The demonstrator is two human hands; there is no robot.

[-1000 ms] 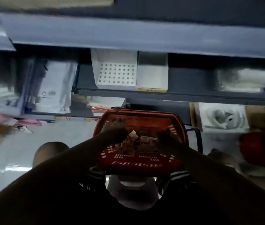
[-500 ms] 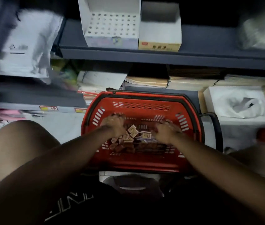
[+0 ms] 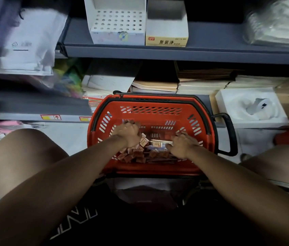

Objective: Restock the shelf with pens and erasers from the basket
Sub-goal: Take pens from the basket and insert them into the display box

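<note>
A heap of small erasers (image 3: pixel 133 154) in red-and-white wrappers lies on the floor of the red basket (image 3: pixel 150 110), toward its near left side, with dark pens (image 3: pixel 159 157) lying flat beside and under them to the right. The left hand (image 3: pixel 128 133) is down in the basket over the far edge of the eraser heap, its fingers curled downward; whether they have hold of anything cannot be told, since the fingertips are hidden. The right hand (image 3: pixel 182 143) rests palm down on the pens, fingers spread and fairly straight, gripping nothing that shows. The basket stands on the floor between the person's bare knees, its black handle (image 3: pixel 228 134) folded out to the right. Beyond it, on the grey shelf (image 3: pixel 211 50), stands a white display box (image 3: pixel 117 22) with rows of round holes, and just to its right, touching it, an open-topped box with a yellow front (image 3: pixel 166 31). Under that shelf lie stacks of notebooks (image 3: pixel 156 85). To the right of the basket sits a white box (image 3: pixel 250 105) holding crumpled plastic, and at far left hang blurred white packets (image 3: pixel 32 39).
</note>
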